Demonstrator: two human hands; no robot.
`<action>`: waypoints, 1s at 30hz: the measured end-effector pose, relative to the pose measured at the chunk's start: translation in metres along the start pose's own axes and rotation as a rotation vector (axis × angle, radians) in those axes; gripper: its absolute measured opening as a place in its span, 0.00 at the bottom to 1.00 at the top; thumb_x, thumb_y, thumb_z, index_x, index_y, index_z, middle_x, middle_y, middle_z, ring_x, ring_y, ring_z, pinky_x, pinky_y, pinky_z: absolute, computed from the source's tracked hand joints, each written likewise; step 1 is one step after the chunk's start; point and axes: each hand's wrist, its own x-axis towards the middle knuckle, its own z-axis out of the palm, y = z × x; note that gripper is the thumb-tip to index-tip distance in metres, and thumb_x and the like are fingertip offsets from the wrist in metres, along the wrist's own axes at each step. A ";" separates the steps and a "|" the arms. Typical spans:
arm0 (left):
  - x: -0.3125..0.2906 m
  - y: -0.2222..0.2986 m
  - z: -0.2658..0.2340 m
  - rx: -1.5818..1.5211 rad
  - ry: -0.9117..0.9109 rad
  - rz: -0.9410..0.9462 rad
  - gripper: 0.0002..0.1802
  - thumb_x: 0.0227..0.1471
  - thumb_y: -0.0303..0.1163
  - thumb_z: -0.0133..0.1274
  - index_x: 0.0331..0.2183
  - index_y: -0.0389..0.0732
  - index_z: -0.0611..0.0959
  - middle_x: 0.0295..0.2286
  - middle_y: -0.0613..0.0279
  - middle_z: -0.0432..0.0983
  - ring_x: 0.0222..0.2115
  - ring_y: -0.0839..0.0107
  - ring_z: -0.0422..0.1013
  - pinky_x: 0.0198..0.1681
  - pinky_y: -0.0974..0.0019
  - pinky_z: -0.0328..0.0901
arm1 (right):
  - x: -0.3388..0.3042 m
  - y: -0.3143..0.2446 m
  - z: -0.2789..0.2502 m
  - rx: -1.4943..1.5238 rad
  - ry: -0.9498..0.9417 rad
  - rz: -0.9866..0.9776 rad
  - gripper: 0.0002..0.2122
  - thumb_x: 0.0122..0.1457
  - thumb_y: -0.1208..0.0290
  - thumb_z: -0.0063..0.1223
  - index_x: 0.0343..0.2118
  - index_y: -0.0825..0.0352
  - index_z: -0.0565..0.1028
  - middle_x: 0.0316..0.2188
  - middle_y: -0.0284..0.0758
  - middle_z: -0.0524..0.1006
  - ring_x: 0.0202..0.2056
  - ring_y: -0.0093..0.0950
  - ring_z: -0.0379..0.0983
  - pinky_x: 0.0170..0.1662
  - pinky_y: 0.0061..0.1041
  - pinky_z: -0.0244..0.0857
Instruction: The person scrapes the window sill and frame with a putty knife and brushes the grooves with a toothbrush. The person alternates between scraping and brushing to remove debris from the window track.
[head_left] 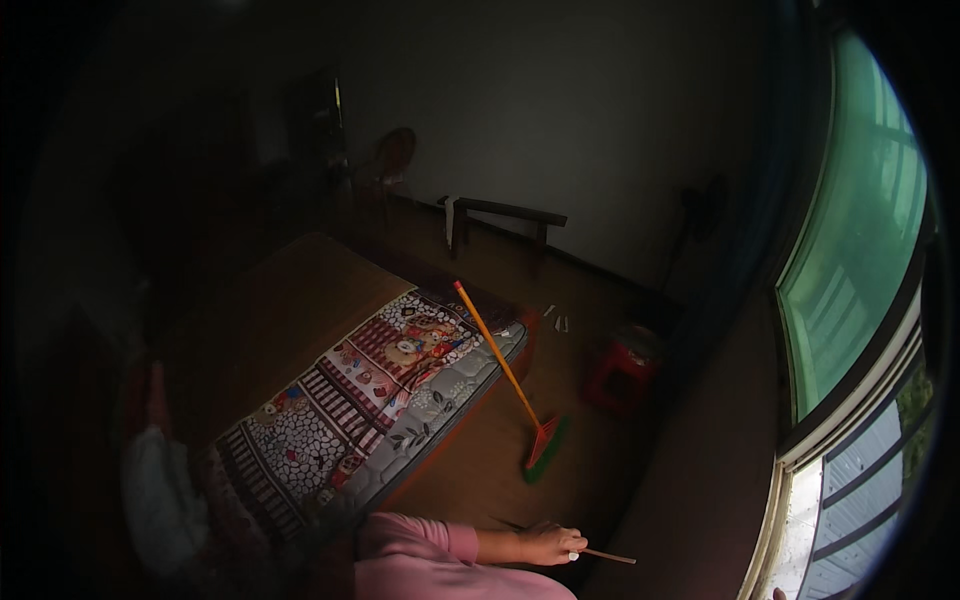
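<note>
Left hand (552, 544) closed round a thin stick (612, 556) at the near edge — I see its free end poking out right of the knuckles. Starting at the left, I pick out a grey quilted mattress (412, 443) with a patterned cloth (352, 372) spread over part of it. Far off, a low dark bench (508, 211) stands by the wall (560, 130), a pale strip (449, 222) hanging at its left end. Between the bench and the hand, a broom (499, 355) with an orange handle slants toward the mattress (whether they touch, I cannot tell), green bristles (546, 450) down on the floor (470, 487). Right of it I find a red stool (612, 378) in shadow — and, farthest right, a window (855, 235) with a green pane.
</note>
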 end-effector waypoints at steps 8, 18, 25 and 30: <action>-0.034 -0.037 -0.029 0.071 0.029 -0.238 0.06 0.49 0.35 0.43 0.27 0.44 0.69 0.28 0.60 0.68 0.28 0.56 0.70 0.27 0.54 0.64 | 0.083 -0.148 0.058 0.290 -0.068 0.259 0.05 0.53 0.76 0.45 0.31 0.70 0.70 0.21 0.32 0.70 0.21 0.22 0.65 0.31 0.24 0.65; -0.047 -0.061 -0.055 0.072 0.073 -0.261 0.08 0.50 0.37 0.43 0.29 0.43 0.68 0.27 0.57 0.69 0.28 0.53 0.70 0.29 0.52 0.65 | 0.105 -0.189 0.102 0.451 -0.182 0.279 0.06 0.53 0.75 0.45 0.34 0.69 0.69 0.20 0.30 0.67 0.20 0.21 0.62 0.28 0.22 0.61; -0.055 -0.056 -0.049 0.089 0.101 -0.272 0.08 0.52 0.37 0.41 0.28 0.42 0.68 0.27 0.58 0.67 0.26 0.57 0.70 0.26 0.55 0.65 | 0.102 -0.179 0.108 0.525 -0.196 0.326 0.07 0.54 0.75 0.44 0.36 0.69 0.68 0.19 0.28 0.65 0.18 0.19 0.59 0.26 0.21 0.58; -0.053 -0.042 -0.039 0.093 0.159 -0.238 0.08 0.52 0.36 0.40 0.26 0.43 0.66 0.25 0.57 0.67 0.26 0.55 0.69 0.25 0.54 0.64 | 0.099 -0.167 0.113 0.627 -0.214 0.368 0.08 0.54 0.75 0.44 0.37 0.68 0.68 0.18 0.27 0.63 0.18 0.18 0.58 0.24 0.20 0.56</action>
